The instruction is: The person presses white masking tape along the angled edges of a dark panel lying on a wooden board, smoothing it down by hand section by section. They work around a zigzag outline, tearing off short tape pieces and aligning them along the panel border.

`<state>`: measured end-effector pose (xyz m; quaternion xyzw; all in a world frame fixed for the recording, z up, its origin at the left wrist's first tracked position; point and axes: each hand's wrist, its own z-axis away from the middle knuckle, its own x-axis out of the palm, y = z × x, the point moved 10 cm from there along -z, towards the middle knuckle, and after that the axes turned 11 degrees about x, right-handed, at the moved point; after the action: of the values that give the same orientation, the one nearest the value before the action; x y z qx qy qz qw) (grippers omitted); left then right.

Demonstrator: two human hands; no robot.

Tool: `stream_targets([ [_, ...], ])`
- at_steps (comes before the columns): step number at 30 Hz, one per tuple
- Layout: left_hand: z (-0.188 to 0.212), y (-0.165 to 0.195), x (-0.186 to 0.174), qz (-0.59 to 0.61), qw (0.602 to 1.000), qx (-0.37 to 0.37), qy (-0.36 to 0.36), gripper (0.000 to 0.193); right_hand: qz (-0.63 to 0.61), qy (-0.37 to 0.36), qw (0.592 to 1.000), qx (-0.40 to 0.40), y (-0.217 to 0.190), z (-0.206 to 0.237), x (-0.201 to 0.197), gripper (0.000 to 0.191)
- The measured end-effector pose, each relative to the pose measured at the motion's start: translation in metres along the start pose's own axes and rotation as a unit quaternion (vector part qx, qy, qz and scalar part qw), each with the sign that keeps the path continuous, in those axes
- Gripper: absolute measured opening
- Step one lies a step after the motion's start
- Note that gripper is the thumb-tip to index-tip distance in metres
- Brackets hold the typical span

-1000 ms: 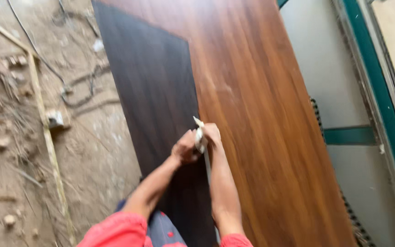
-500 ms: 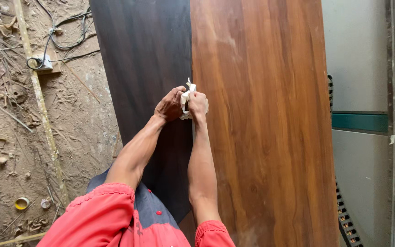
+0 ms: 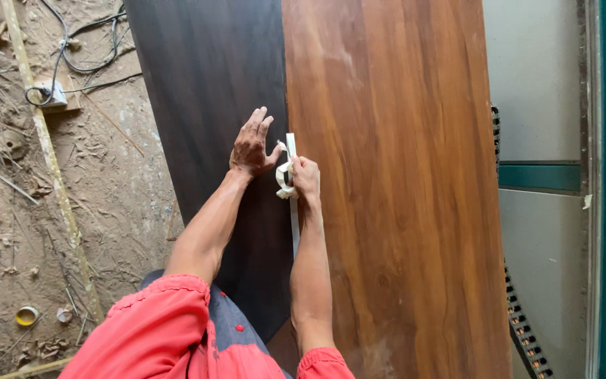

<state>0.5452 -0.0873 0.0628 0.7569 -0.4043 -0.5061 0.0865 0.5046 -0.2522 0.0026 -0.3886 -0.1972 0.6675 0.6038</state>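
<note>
A dark brown laminate sheet [image 3: 205, 84] lies beside a reddish-brown wood-grain panel [image 3: 401, 175], their edges meeting in a straight seam. Along that seam runs a strip of white tape [image 3: 293, 231]. My right hand [image 3: 306, 177] is closed around a small roll of the white tape [image 3: 285, 180] right on the seam. My left hand [image 3: 252, 144] rests flat on the dark sheet just left of the roll, fingers spread, thumb touching the tape. Both forearms reach out from red sleeves.
Dusty ground with wood scraps and debris lies at the left, with a long wooden batten [image 3: 50, 161], a black cable and white socket box [image 3: 54, 92], and a small yellow roll [image 3: 27, 315]. A grey and green wall [image 3: 548, 175] stands at the right.
The view has shifted so the panels stand more upright in frame. My left hand has come off the roll and now lies flat on the dark sheet; the right hand still holds the roll.
</note>
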Motion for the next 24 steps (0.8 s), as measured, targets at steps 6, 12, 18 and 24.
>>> stream_targets([
  [6,0.003,-0.006,0.012,-0.011,0.999,-0.011,-0.045,0.085,0.008,0.002,1.000,0.009,0.023,0.006,-0.004,0.042],
  [12,0.004,-0.002,0.017,-0.020,0.998,-0.007,-0.056,0.088,-0.051,0.004,0.999,-0.011,0.039,0.020,-0.007,0.038],
  [18,0.002,0.006,0.015,-0.024,0.996,0.036,-0.081,0.082,-0.151,0.003,0.988,-0.027,0.052,0.032,-0.004,0.035],
  [24,0.007,0.019,0.028,-0.050,0.982,0.120,-0.140,0.070,-0.209,-0.003,0.978,-0.030,0.075,0.050,-0.007,0.032],
])
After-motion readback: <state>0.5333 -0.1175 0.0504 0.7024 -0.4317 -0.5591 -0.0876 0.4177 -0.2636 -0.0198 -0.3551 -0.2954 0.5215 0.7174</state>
